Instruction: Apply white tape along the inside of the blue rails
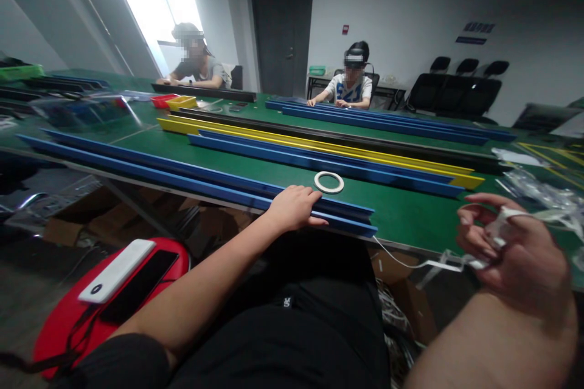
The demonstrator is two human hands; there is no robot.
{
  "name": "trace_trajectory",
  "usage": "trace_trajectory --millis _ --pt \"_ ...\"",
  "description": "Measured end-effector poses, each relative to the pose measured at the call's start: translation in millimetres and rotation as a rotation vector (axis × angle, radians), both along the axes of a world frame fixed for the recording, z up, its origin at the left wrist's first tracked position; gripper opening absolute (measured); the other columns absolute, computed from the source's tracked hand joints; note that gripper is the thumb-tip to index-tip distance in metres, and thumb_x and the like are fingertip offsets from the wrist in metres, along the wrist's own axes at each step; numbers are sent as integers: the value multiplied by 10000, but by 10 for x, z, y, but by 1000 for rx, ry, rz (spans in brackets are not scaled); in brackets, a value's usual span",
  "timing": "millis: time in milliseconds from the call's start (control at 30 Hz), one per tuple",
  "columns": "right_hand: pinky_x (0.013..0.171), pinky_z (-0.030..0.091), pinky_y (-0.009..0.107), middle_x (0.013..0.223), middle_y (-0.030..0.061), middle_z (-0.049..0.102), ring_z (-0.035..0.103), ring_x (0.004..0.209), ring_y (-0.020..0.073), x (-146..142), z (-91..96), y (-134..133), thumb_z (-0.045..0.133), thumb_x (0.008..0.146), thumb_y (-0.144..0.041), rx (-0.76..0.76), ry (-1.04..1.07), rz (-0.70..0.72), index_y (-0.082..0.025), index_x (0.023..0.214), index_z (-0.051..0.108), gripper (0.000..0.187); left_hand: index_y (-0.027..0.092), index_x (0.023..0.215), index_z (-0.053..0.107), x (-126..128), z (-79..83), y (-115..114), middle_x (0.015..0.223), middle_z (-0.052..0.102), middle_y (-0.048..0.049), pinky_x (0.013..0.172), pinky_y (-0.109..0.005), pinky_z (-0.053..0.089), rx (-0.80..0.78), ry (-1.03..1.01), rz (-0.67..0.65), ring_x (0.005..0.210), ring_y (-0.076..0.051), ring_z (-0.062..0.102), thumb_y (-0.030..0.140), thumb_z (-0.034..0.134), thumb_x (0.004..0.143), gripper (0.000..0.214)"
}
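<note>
My left hand [294, 208] is wrapped over a long blue channel rail [219, 193] near its right end, at the table's front edge. Beyond the fingers lies a flat white ring [328, 182], which looks like a roll of tape. To the right, my right hand [520, 249] is raised off the table edge, fingers curled around a crumpled white strip [442, 265]. The strip runs thin and loose from the rail's right end to this hand. How much of it is bunched inside the fingers is partly hidden.
Further blue rails [319, 161], a yellow rail [387, 158] and black rails lie across the green table [410, 219]. Clear plastic bags [542, 194] sit at the right. Two people work on the far side. A red stool [55, 328] holds a white device and a phone.
</note>
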State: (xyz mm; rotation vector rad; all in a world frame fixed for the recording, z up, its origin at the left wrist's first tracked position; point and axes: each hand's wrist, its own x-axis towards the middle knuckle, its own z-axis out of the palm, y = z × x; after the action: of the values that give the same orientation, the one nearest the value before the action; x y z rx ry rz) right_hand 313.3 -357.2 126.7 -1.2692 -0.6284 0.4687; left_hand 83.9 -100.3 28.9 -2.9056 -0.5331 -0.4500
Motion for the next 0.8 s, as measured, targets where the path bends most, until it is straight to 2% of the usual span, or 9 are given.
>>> trace_trajectory --millis 133,333,433,567,633,700,800 --pt "333 286 192 760 52 592 429 416 89 27 -24 -13 549 701 -263 -103 34 72 -233 982 657 303 215 1193 565 2 2 1 985 661 -77 830 -381 431 -5 8 5 940 -269 628 782 501 779 705" --pt "501 491 251 771 36 613 591 605 159 80 -107 29 677 632 -243 -102 -15 -38 -241 975 653 344 217 1188 569 3 20 -7 993 664 -80 837 -374 430 -14 13 13 948 -269 629 779 508 777 699" --pt "630 524 292 780 29 628 620 685 169 106 -150 61 715 632 -249 -56 -51 -76 -228 986 654 359 217 1192 569 2 29 -12 993 665 -86 840 -376 431 -22 21 16 953 -270 629 780 511 774 704" --pt "766 503 331 888 51 672 655 844 198 238 -281 141 754 588 -227 -42 -228 -183 -205 916 656 343 214 1185 572 1 32 -18 988 663 -86 831 -376 430 -20 20 17 942 -268 629 775 518 775 697" --pt "755 493 322 920 53 682 655 879 203 324 -341 181 770 522 -184 -37 -279 -243 -211 896 646 395 213 1180 573 0 29 -19 990 662 -87 833 -375 429 -15 20 19 943 -268 629 772 521 776 691" --pt "726 498 318 960 56 688 663 880 208 389 -361 200 766 493 -154 -4 -276 -249 -233 973 639 503 212 1172 575 0 27 -19 988 662 -91 833 -376 427 -13 25 23 943 -269 628 778 510 778 692" --pt "628 514 335 988 60 687 679 739 214 409 -320 196 741 481 -135 8 -207 -214 -293 1122 596 676 214 1171 574 0 27 -19 986 661 -91 831 -372 424 -17 28 25 943 -268 628 784 492 782 695"
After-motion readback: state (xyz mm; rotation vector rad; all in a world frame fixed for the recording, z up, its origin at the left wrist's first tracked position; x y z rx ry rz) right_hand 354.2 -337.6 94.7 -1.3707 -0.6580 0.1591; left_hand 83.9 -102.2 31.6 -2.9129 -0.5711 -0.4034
